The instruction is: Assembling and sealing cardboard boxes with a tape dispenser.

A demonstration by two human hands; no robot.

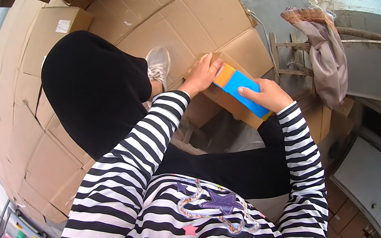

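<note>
A small blue and orange box (242,92) lies slanted over a brown cardboard box (236,107) in front of me. My right hand (269,95) grips the blue box near its lower right end, thumb across the top face and fingers hidden on the far side. My left hand (202,74) is closed over the upper left edge of the cardboard box, fingers together, with its thumb side close to the orange end of the small box. Whether the left thumb touches that orange end, I cannot tell.
Flattened cardboard sheets (184,17) cover the floor ahead. Stacked cartons (41,167) stand on the left. A brownish cloth (326,55) hangs by a wooden frame (290,56) on the right. A pale panel (377,179) is at lower right. My shoe (159,65) rests on the cardboard.
</note>
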